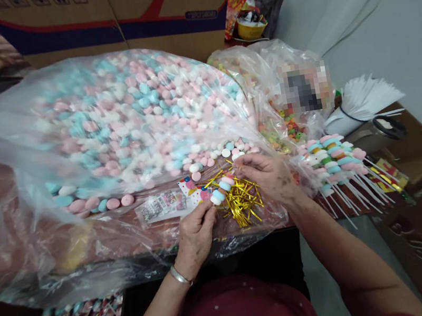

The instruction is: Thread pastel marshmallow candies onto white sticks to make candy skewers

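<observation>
Currently left hand (193, 234) pinches the lower end of a candy skewer (224, 185); right hand (269, 176) has its fingertips closed together by the upper end, can't tell on what. Skewer sits between both hands, pink, blue and white pieces threaded, so this one looks mostly built. Gold ties (244, 205) just beside it, between the hands. Loaded skewers (334, 162) piled right of right hand, so several look done. Big bag (26, 171) of loose candies (145, 120) beyond both hands: plenty left, batch looks far from finished

Candy skewer (222, 191): lower end hidden in left hand (196, 232).
</observation>
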{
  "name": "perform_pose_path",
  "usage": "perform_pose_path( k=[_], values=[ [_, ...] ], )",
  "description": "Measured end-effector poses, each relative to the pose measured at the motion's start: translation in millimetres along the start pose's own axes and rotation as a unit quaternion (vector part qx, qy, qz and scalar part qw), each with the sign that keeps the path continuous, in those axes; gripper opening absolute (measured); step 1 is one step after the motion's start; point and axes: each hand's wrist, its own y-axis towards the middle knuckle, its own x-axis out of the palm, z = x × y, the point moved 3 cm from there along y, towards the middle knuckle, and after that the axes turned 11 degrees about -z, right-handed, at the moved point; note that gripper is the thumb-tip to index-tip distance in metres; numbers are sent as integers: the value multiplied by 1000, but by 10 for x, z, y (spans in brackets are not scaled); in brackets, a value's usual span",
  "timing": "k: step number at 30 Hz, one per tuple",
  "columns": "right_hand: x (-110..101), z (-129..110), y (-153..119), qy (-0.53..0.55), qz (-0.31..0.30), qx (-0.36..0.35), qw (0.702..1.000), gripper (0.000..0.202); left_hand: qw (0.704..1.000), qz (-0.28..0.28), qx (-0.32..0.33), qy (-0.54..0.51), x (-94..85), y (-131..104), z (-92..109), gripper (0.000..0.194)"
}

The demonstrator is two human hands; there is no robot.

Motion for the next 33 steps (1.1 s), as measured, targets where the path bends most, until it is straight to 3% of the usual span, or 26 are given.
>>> perform_pose_path(
  k=[5, 15, 19, 27, 33],
  values=[
    [61, 27, -26, 47, 4, 60, 997, 21, 1000, 2, 7, 18, 5, -1, 1, 30],
    [76, 126, -37, 132, -3, 36, 991, 24, 999, -14, 26, 33, 6, -13, -14, 26],
    [35, 143, -24, 94, -14, 23, 995, 22, 999, -19, 29, 31, 4, -13, -14, 25],
    [-171, 196, 27, 18, -155, -57, 986, 21, 998, -58, 13, -11, -7, 5, -5, 25],
    [-24, 191, -16, 18, -203, -67, 977, 18, 997, -73, 5, -12, -12, 12, 24, 23]
  ],
)
